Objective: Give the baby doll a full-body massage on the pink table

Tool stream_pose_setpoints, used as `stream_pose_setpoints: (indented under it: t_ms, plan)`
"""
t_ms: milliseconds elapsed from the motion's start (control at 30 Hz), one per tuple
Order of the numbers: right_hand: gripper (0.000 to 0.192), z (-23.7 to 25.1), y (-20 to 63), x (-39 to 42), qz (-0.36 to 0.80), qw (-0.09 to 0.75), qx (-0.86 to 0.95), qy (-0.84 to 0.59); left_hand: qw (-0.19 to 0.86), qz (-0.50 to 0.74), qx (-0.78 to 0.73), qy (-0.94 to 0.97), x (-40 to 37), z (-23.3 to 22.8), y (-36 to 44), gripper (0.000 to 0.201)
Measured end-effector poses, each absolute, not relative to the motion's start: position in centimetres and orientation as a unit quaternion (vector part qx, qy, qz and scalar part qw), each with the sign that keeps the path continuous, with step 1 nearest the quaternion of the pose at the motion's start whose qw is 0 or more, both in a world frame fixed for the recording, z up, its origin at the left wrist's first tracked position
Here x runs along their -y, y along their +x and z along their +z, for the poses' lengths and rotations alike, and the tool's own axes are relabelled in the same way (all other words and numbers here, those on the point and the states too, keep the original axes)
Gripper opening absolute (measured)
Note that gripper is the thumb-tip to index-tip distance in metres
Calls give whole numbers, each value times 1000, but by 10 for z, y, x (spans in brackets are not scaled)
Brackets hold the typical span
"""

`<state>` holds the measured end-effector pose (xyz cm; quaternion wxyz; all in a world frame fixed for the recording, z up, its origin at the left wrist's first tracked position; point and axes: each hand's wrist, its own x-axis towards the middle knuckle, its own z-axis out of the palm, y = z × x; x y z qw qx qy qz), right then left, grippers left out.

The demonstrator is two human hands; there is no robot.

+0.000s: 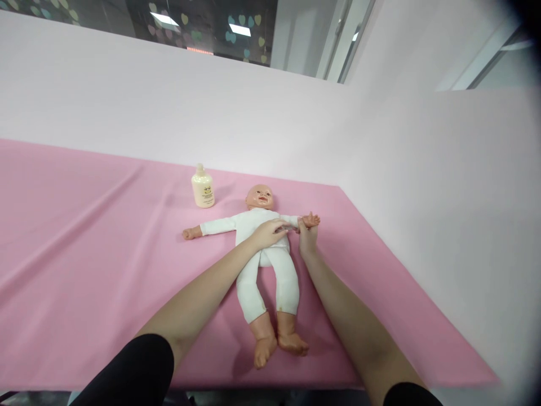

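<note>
The left hand (267, 233) is resting on the chest of the doll (264, 248) lying face-up on the pink desk (84, 254), while the right hand (307, 237) fingers are closing round its outstretched wrist, seemingly working along that sleeve, calling for gentle strokes.

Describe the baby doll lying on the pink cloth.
The baby doll lies face-up on the pink cloth, arms spread, head toward the wall. It looks like plastic, bald, in a white one-piece suit with bare feet. The left hand rests on its chest and sleeve; the right hand grips its wrist. A cream bottle stands nearby, apart.
</note>
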<state>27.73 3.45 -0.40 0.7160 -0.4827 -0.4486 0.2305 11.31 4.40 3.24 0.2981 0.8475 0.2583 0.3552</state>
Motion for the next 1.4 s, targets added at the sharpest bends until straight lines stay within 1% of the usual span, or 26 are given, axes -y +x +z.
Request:
stream_pose_setpoints:
  t_ms: [67,133,200,300,433,567,667,800,900,1000,1067,1133,1233,1300,1333,1400]
  plan:
    - [50,-8,285,-40,250,738,398,-485,300,355,-256,848,-44,32,114,32]
    - [56,-13,293,-45,278,748,357,-486,294,361,-253,848,-44,33,114,29]
    - [50,-17,302,-49,299,753,331,-484,270,382,-267,843,-45,33,114,25]
    - [39,-21,312,-53,306,766,302,-478,217,425,-328,815,-47,35,112,21]
    - [37,-22,319,-53,315,770,288,-475,187,451,-394,779,-51,35,107,20]
    - [34,-20,318,-51,337,777,251,-469,168,445,-414,776,-50,34,103,17]
    - [34,-18,315,-49,337,781,243,-467,145,429,-472,756,-46,32,99,15]
    - [33,-14,311,-47,335,781,242,-469,102,406,-537,733,-40,28,91,24]
    - [30,-9,306,-44,323,779,250,-476,91,408,-536,733,-38,22,84,28]
    - [32,-4,299,-38,293,773,270,-493,95,414,-522,740,-34,12,72,32]
    - [34,0,291,-32,255,743,339,-518,101,408,-526,740,-27,4,60,35]
    - [33,5,279,-22,220,678,463,-526,111,387,-545,735,-19,-3,44,38]
    - [27,15,258,-6,201,555,676,-441,126,325,-580,736,-8,-8,19,42]
    - [21,24,245,3,195,430,799,-373,129,302,-598,731,-6,-7,7,39]
    - [20,28,240,7,196,397,821,-360,128,304,-603,726,-6,-7,2,38]
    - [21,34,234,10,205,368,833,-358,125,317,-612,713,-11,-6,-2,37]
